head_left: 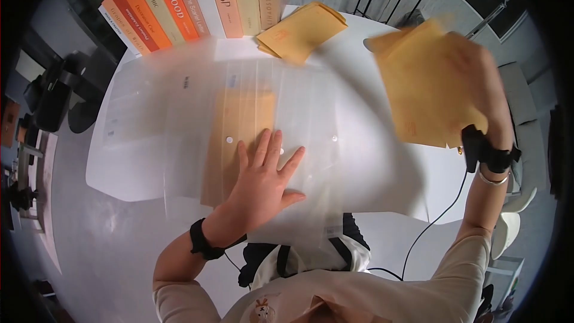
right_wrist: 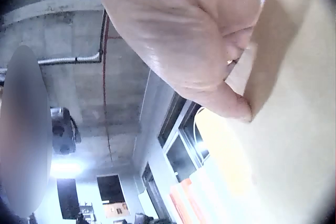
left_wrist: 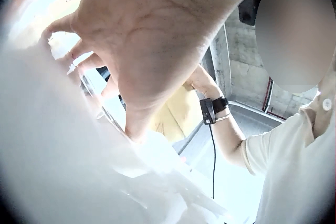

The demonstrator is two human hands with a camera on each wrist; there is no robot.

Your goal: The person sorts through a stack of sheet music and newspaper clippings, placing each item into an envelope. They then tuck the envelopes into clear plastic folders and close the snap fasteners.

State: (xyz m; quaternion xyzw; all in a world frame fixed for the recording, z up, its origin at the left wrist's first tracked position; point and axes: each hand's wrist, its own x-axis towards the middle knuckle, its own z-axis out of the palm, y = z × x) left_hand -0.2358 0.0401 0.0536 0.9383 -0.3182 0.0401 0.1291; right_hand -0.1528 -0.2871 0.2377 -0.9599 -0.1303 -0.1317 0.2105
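Observation:
My left hand (head_left: 261, 170) lies with spread fingers on a clear plastic document folder (head_left: 308, 101) with white snap buttons. Through the plastic shows a brown kraft envelope (head_left: 224, 161), beneath the fingertips and to their left. Over the table's right side, my right hand (head_left: 478, 78) grips a few kraft envelopes (head_left: 418, 96), blurred by motion, with faint red print. The right wrist view shows the thumb (right_wrist: 233, 106) pressed on the paper (right_wrist: 294, 145); the other fingers are mostly hidden. In the left wrist view, whitish plastic (left_wrist: 52, 129) fills the area below the left hand (left_wrist: 142, 40).
More clear folders (head_left: 137, 107) spread over the left of the white table (head_left: 382, 173). A row of upright books (head_left: 197, 3) stands at the back left, beside a small stack of kraft envelopes (head_left: 302, 30). A black cable (head_left: 439, 218) runs from the right wrist.

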